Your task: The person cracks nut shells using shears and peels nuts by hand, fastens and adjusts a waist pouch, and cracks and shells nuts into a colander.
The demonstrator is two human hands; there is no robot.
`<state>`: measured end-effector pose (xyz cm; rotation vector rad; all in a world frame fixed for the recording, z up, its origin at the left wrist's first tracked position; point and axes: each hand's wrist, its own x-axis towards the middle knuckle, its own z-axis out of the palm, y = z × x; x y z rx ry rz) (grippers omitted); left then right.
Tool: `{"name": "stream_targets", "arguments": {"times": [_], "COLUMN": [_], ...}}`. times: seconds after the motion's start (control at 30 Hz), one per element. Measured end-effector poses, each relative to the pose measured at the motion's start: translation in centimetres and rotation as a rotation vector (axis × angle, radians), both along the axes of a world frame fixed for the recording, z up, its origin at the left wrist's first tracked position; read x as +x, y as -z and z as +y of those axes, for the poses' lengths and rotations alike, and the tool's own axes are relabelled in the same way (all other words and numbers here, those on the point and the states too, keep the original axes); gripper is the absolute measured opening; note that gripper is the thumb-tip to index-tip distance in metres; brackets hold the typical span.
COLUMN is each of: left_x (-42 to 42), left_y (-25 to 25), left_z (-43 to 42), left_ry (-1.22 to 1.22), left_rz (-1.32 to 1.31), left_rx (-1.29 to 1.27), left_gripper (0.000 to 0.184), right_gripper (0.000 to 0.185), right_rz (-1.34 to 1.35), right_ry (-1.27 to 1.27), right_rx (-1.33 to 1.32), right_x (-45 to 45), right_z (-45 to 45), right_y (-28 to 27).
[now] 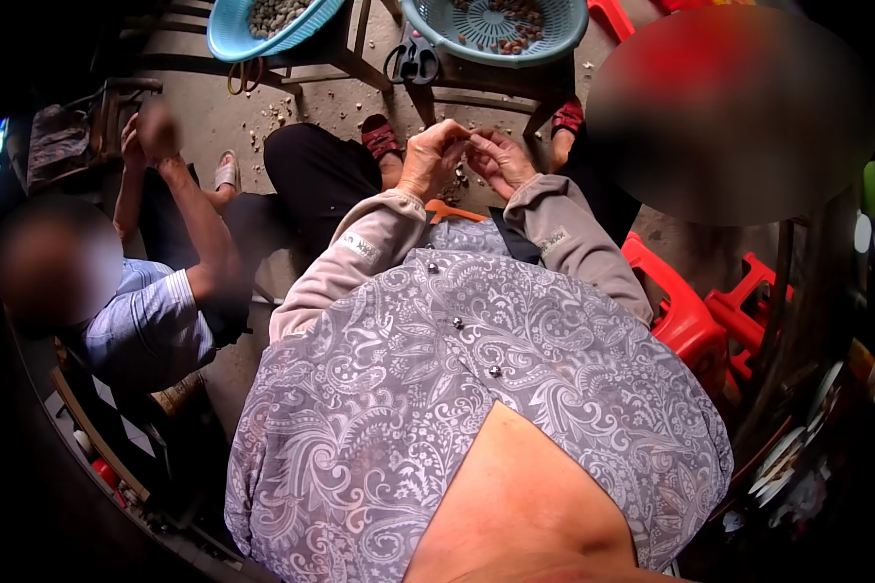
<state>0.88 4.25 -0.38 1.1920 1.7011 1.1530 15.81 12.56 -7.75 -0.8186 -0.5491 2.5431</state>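
Note:
My left hand (pixel 436 160) and my right hand (pixel 501 161) meet at the fingertips over my lap, between my knees. The fingers of both are pinched together on something too small to make out. Beyond them, a blue-green basket (pixel 494 56) on a wooden stool holds brown nuts or seeds. Black-handled scissors (pixel 413 64) hang at that basket's left edge. A second blue basket (pixel 231 35), at the upper left, holds greyish, shell-like pieces (pixel 277 17).
Another person (pixel 156 311) sits at the left with raised hands. Red plastic stools (pixel 685 325) stand at the right. Small pale scraps (pixel 262 131) litter the floor. Red and yellow scissor handles (pixel 245 76) hang below the left basket. A blurred area covers the upper right.

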Motion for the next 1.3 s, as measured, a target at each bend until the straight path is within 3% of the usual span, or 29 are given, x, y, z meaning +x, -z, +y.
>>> {"name": "stream_targets", "arguments": {"times": [0.1, 0.2, 0.3, 0.47, 0.7, 0.9, 1.0, 1.1, 1.2, 1.3], "left_x": [0.4, 1.0, 0.7, -0.1, -0.4, -0.6, -0.3, 0.1, -0.5, -0.7], "left_y": [1.1, 0.5, 0.1, 1.6, 2.3, 3.0, 3.1, 2.6, 1.1, 2.3], "left_z": [0.0, -0.4, -0.5, -0.8, -0.7, -0.2, -0.2, -0.4, -0.6, -1.1], "left_ry": [0.022, -0.040, -0.052, 0.062, 0.237, 0.251, 0.160, 0.093, 0.021, -0.058], "left_rz": [0.180, 0.024, 0.056, 0.294, 0.598, 0.646, 0.270, 0.148, -0.333, -0.813], "left_rx": [0.130, -0.013, -0.085, -0.012, 0.063, 0.100, 0.023, -0.053, -0.395, -0.347], "left_gripper": [0.010, 0.009, 0.008, 0.010, 0.010, 0.012, 0.010, 0.012, 0.016, 0.018], "right_gripper": [0.010, 0.010, 0.009, 0.008, 0.009, 0.008, 0.008, 0.008, 0.008, 0.007], "right_rz": [0.006, -0.001, -0.023, -0.034, -0.112, -0.064, -0.078, -0.055, -0.023, 0.014], "right_ry": [-0.025, -0.023, -0.009, -0.022, -0.132, -0.102, -0.102, -0.113, -0.132, -0.080], "right_rx": [-0.053, -0.027, -0.008, -0.003, 0.237, 0.215, 0.220, 0.275, 0.350, 0.315], "right_x": [0.2, 0.3, 0.3, 0.1, 0.2, 0.3, 0.3, 0.5, 0.4, 0.0], "right_z": [0.0, 0.0, -0.1, 0.0, 0.6, 0.0, -0.1, 0.2, 0.2, -0.3], "right_y": [0.0, 0.3, 0.2, -0.4, 0.5, -0.7, -0.2, 0.4, 0.1, -0.6]}}
